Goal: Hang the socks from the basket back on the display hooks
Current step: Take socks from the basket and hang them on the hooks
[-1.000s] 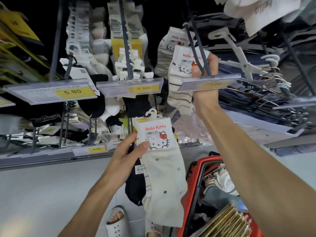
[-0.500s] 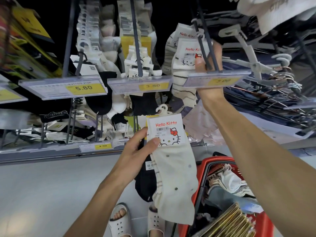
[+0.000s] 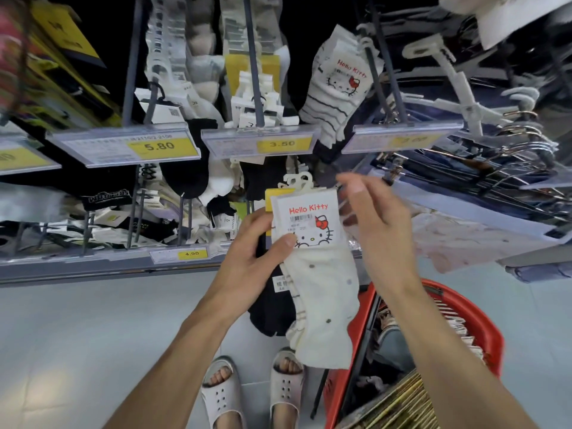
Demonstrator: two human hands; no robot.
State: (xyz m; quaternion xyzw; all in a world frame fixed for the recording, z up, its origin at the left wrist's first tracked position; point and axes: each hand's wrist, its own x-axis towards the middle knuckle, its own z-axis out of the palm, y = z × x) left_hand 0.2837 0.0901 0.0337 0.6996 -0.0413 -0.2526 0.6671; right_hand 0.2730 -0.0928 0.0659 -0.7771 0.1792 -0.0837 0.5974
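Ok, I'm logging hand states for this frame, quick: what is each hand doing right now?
Left hand: holds the Hello Kitty socks, thumb on their card.
Right hand: open, fingers relaxed beside the card; contact cannot be told.

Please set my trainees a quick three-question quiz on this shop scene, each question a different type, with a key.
1. True or false: the left hand holds the dotted Hello Kitty socks.
2. The basket is: A red, B blue, C green.
3. What price shows on the label just above the held socks?
Key: 1 true; 2 A; 3 3.50.
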